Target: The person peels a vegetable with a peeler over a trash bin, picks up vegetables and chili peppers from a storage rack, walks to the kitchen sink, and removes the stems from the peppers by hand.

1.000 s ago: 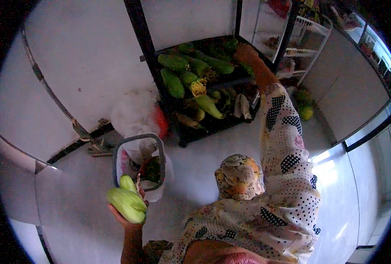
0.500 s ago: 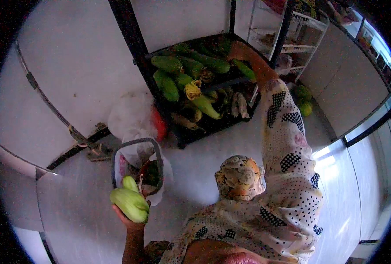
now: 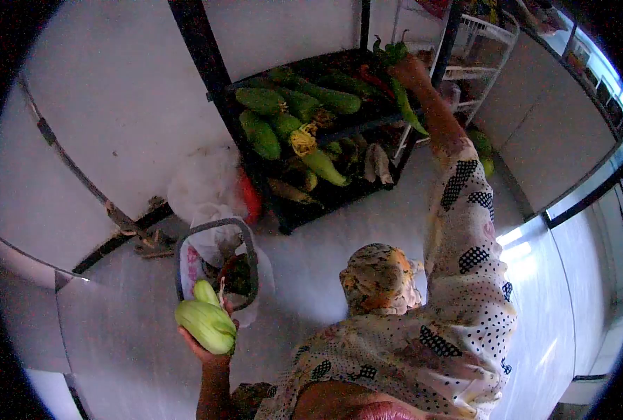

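Observation:
My left hand (image 3: pixel 198 344) is closed around pale green, smooth, elongated squash (image 3: pixel 208 327), a large one with a smaller one behind it. They are held just in front of the dark-rimmed bin (image 3: pixel 255 269), which is lined with a white bag. At the far end of the shelf, my right hand (image 3: pixel 411 72) grips several long green peppers (image 3: pixel 394 53); one long pepper (image 3: pixel 408 110) hangs down below the fingers. Beside that hand, dark green gourds (image 3: pixel 329 96) lie on the black rack's upper shelf (image 3: pixel 374 128). My right fingers are partly hidden by the peppers.
More vegetables, including a light green squash (image 3: pixel 324 166), sit on the rack's lower level. A white wire rack (image 3: pixel 490 73) stands behind on the right, with round green produce (image 3: pixel 481 143) on the floor. A white plastic bag (image 3: pixel 203 185) leans by the wall.
My right hand has lifted up and right from the shelf, bringing the green peppers up with it; a red pepper on the shelf now shows. My left hand stays in place with the squash.

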Demonstrator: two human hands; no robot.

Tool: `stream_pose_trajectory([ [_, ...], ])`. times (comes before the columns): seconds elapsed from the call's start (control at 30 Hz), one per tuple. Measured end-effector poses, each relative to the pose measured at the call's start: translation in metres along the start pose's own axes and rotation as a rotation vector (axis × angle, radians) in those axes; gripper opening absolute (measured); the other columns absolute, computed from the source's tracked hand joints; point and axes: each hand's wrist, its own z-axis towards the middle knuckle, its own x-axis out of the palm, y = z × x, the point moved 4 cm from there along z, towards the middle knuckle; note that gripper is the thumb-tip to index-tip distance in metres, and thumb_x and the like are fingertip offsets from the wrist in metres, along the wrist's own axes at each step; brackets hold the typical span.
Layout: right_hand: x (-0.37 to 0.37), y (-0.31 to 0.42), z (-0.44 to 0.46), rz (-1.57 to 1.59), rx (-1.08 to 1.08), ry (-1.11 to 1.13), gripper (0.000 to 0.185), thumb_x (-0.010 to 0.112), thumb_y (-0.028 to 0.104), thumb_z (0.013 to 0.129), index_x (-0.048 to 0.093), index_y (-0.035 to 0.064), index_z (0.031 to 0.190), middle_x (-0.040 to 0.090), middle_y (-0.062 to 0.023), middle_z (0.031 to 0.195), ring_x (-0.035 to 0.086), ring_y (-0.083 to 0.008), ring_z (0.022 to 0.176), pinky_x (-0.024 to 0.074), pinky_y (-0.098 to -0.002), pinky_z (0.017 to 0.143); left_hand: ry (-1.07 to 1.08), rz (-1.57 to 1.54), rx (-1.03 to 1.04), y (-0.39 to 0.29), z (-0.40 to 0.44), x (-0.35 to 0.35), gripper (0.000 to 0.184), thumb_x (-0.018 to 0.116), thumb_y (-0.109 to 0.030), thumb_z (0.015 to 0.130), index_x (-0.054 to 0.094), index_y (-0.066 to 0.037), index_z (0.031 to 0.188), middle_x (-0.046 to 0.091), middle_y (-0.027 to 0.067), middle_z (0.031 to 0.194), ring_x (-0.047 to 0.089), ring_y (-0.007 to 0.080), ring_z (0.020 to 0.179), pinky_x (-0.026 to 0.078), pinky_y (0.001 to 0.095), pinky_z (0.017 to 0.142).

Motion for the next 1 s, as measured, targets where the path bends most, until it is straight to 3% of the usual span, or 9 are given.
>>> stream_pose_trajectory([
  [0.27, 0.02, 0.015, 0.044, -0.25, -0.166, 0.053, 0.031, 0.052, 0.038, 0.089, 0.065, 0.0107, 0.095, 0.064, -0.0081, 0.079, 0.062, -0.0265, 0.079, 0.0474, -0.0438, 0.08, 0.075, -0.013, -0.043, 0.002, 0.002, 0.004, 0.087, 0.047, -0.072, 0.076, 0.027, -0.016, 0.139, 0.031, 0.0151, 0.14, 0.036, 0.0325, 0.123, 0.041, 0.0453, 0.088],
  [0.37, 0.019, 0.038, 0.059, 0.076, 0.002, 0.123, 0.032, 0.049, 0.037, 0.09, 0.064, 0.0097, 0.097, 0.064, -0.0115, 0.087, 0.062, -0.0244, 0.084, 0.05, -0.0434, 0.075, 0.025, 0.022, -0.012, 0.001, -0.002, 0.009, 0.087, 0.044, -0.074, 0.076, 0.027, -0.016, 0.139, 0.032, 0.0157, 0.139, 0.039, 0.0337, 0.121, 0.041, 0.0461, 0.088],
  [0.57, 0.055, 0.073, 0.05, -0.359, -0.258, -0.025, 0.035, 0.043, 0.034, 0.092, 0.061, 0.0077, 0.105, 0.06, -0.0132, 0.107, 0.059, -0.0244, 0.097, 0.0498, -0.0405, 0.082, -0.035, 0.179, 0.063, -0.009, -0.013, -0.006, 0.088, 0.041, -0.076, 0.075, 0.027, -0.016, 0.139, 0.034, 0.0167, 0.138, 0.043, 0.0357, 0.117, 0.04, 0.0489, 0.089],
  [0.63, 0.04, 0.079, 0.044, -0.227, -0.203, 0.078, 0.036, 0.042, 0.034, 0.092, 0.058, 0.0078, 0.111, 0.057, -0.0126, 0.115, 0.058, -0.0245, 0.1, 0.0491, -0.04, 0.085, -0.007, 0.167, 0.051, -0.01, -0.012, -0.008, 0.088, 0.042, -0.075, 0.075, 0.027, -0.017, 0.139, 0.033, 0.0161, 0.139, 0.042, 0.035, 0.119, 0.04, 0.0494, 0.089],
  [0.73, -0.008, 0.081, 0.028, 0.308, 0.077, 0.338, 0.041, 0.044, 0.035, 0.091, 0.051, 0.009, 0.122, 0.052, -0.0106, 0.124, 0.057, -0.0247, 0.103, 0.0474, -0.0405, 0.088, 0.044, -0.024, 0.016, -0.004, -0.008, 0.011, 0.088, 0.044, -0.074, 0.075, 0.027, -0.017, 0.14, 0.032, 0.0147, 0.14, 0.038, 0.0341, 0.122, 0.039, 0.0492, 0.089],
  [0.8, -0.017, 0.083, 0.019, 0.36, 0.136, 0.308, 0.043, 0.047, 0.036, 0.089, 0.05, 0.0097, 0.124, 0.05, -0.0097, 0.126, 0.055, -0.0252, 0.106, 0.0463, -0.041, 0.089, 0.053, -0.711, -0.156, -0.004, -0.01, 0.015, 0.088, 0.045, -0.073, 0.075, 0.027, -0.017, 0.14, 0.03, 0.0145, 0.141, 0.036, 0.0337, 0.124, 0.039, 0.0492, 0.089],
  [0.87, -0.021, 0.085, 0.015, 0.41, 0.194, 0.276, 0.046, 0.049, 0.037, 0.088, 0.049, 0.0104, 0.126, 0.048, -0.0087, 0.129, 0.053, -0.0257, 0.11, 0.0453, -0.0416, 0.09, -0.007, -0.796, -0.149, -0.004, -0.008, 0.015, 0.088, 0.047, -0.072, 0.074, 0.027, -0.017, 0.14, 0.029, 0.0147, 0.142, 0.035, 0.0334, 0.124, 0.039, 0.049, 0.09],
  [0.93, -0.029, 0.088, 0.01, 0.43, 0.201, 0.257, 0.047, 0.051, 0.037, 0.087, 0.049, 0.0102, 0.126, 0.047, -0.0088, 0.129, 0.052, -0.0263, 0.11, 0.0447, -0.0421, 0.09, -0.13, -0.278, 0.03, -0.005, -0.006, 0.011, 0.088, 0.048, -0.072, 0.074, 0.027, -0.017, 0.14, 0.028, 0.0153, 0.142, 0.035, 0.0331, 0.124, 0.039, 0.0488, 0.09],
  [1.0, -0.039, 0.089, 0.002, 0.421, 0.155, 0.248, 0.047, 0.052, 0.037, 0.087, 0.049, 0.0091, 0.125, 0.049, -0.0099, 0.126, 0.052, -0.0271, 0.109, 0.0445, -0.0427, 0.09, -0.119, -0.154, 0.043, -0.009, -0.007, 0.004, 0.087, 0.049, -0.072, 0.074, 0.027, -0.018, 0.14, 0.028, 0.0155, 0.142, 0.035, 0.0329, 0.124, 0.039, 0.0488, 0.09],
])
